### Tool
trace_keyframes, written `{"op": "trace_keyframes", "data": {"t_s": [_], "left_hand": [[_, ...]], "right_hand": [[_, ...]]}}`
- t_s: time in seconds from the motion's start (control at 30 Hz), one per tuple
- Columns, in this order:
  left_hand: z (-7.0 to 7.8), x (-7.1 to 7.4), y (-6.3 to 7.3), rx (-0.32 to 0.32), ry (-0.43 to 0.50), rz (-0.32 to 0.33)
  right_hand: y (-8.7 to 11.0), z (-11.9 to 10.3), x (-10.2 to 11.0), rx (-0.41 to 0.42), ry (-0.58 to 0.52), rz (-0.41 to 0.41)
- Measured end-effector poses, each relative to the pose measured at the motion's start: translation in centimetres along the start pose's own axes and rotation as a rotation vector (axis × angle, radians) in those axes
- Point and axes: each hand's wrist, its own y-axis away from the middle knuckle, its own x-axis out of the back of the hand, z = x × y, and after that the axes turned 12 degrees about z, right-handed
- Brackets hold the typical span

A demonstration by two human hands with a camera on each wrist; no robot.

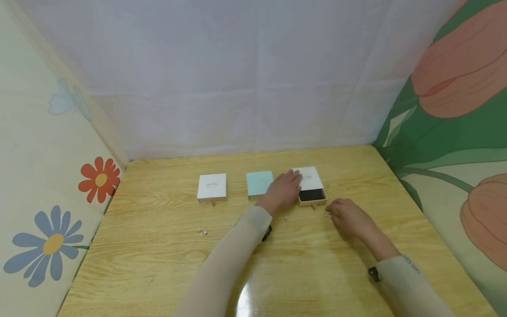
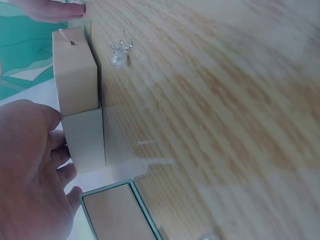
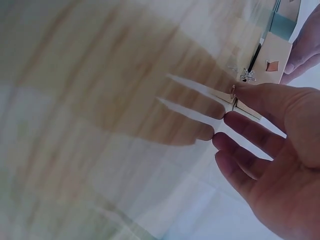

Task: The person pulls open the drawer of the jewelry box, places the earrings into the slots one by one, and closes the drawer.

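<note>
My left hand (image 1: pixel 283 189) rests on the left part of a white box (image 1: pixel 310 178). The box's drawer (image 1: pixel 311 196) is partly pulled out and has a dark lining; a small tab is on its front. Just right of that drawer, my right hand (image 1: pixel 350 215) pinches a tiny shiny piece of jewellery (image 3: pixel 232 92) between thumb and index finger, its shape mostly hidden. On the table in front of the box lies a pearl piece (image 2: pixel 120 59) with small clear stones and thin wires, apart from both hands.
A mint-green box (image 1: pixel 259 181) stands left of the white one, partly behind my left hand. Farther left is another white box (image 1: pixel 212 186), its drawer closed. Small shiny pieces (image 1: pixel 203 232) lie on the wooden table (image 1: pixel 158 264) at the left. A white cloth (image 1: pixel 253 88) hangs behind.
</note>
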Motion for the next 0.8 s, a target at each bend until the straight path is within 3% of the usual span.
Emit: {"op": "trace_keyframes", "data": {"t_s": [0.4,0.8], "left_hand": [[0.13,-0.51,-0.12,0.016,-0.004,-0.01],[0.07,-0.51,-0.16,0.008,-0.011,-0.003]], "right_hand": [[0.09,-0.02,-0.03,0.003,0.019,0.05],[-0.08,-0.16,0.05,-0.016,0.048,0.044]]}}
